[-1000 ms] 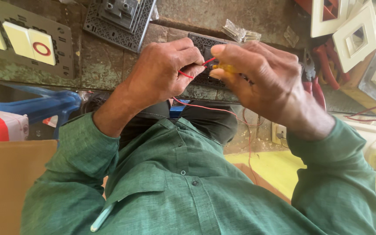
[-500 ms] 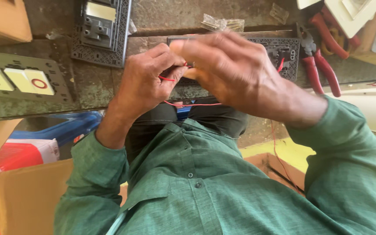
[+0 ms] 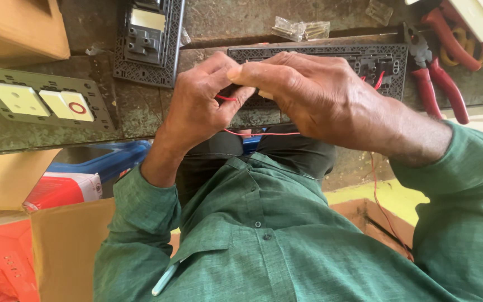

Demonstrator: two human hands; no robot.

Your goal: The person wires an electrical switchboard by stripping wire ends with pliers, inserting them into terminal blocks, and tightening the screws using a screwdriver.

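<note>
red pliers (image 3: 440, 72), white socket plate (image 3: 43, 102), cardboard box (image 3: 20, 28)

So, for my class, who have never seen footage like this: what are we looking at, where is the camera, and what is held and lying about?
The camera sits on a person's head and looks down, so you see their own green shirt and two bare hands. The left hand and right hand meet over a long dark switch plate on a worn bench, pinching a thin red wire between the fingers. Around them lie red-handled pliers, a grey plate with cream switches, a smaller dark switch frame and a small clear packet. Cardboard boxes stand below.
</note>
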